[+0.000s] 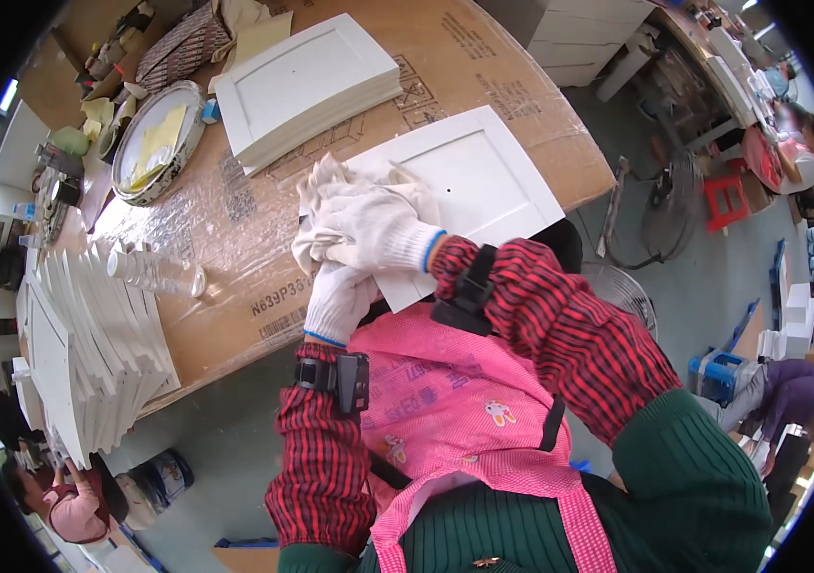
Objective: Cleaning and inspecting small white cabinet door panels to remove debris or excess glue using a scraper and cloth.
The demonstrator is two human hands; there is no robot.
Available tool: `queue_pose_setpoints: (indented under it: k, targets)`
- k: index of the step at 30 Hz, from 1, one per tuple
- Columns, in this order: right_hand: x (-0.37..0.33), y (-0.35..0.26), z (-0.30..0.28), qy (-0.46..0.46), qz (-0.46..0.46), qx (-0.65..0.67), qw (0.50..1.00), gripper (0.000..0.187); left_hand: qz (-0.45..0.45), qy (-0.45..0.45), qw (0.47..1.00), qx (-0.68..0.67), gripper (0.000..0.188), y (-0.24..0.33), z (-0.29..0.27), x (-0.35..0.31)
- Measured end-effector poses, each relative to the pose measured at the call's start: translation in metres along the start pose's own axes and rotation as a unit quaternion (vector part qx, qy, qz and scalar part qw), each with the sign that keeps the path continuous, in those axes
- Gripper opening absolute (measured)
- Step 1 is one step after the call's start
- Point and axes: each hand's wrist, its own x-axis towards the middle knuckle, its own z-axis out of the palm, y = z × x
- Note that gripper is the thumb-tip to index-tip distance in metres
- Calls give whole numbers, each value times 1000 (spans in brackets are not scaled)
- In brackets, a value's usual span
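A white framed panel [469, 177] lies at the table's near edge, with a small dark hole in its face. My right hand [383, 234], in a white knit glove, is closed over a bunched off-white cloth [369, 181] at the panel's left end. Just below it, my left hand [335, 301], gloved the same way, sits against the panel's near left corner. Its fingers are hidden under the right hand and the cloth, so I cannot tell what they grip.
A stack of white panels [307, 81] stands behind the worked panel. More panels [92, 344] lean in a row at the left, near a clear plastic bottle [154, 270]. A round tin [154, 143] holds yellow paper. A floor fan [670, 205] and other people are beyond the table.
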Motion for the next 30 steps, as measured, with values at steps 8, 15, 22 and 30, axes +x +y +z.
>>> queue_pose_setpoints:
  k: [8,15,22,30]
  targets:
    - [-119,-10,-55,49,-6,109,993,20,-93,-21,949,-301,46,47,50,15]
    - [-169,97,-133,120,153,-269,943,28,-151,82,965,-200,29,40,53,27]
    - [-150,190,-172,-4,404,-252,879,40,-173,130,974,-60,33,50,75,25]
    - [50,56,-93,-111,155,-305,933,45,-137,168,971,98,42,42,71,20]
